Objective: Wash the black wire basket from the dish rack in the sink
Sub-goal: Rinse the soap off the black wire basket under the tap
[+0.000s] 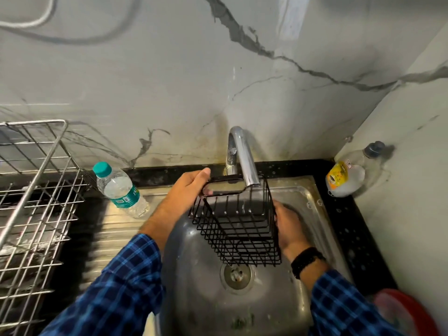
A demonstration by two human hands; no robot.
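The black wire basket (pixel 236 221) hangs tilted over the steel sink (pixel 201 299), its upper rim just under the chrome tap spout (pixel 244 161). My left hand (pixel 186 192) grips the basket's loop handle at the upper left. My right hand (pixel 289 226) holds the basket's right side, partly hidden behind the wires. No water stream is visible from the tap. The drain (pixel 237 275) lies below the basket's lower corner.
A steel dish rack (pixel 36 202) stands at the left on the drainboard. A water bottle with a teal cap (pixel 120 190) lies next to it. A clear bottle with a yellow label (pixel 349 175) sits in the right corner. A red lid (pixel 407 311) is at the lower right.
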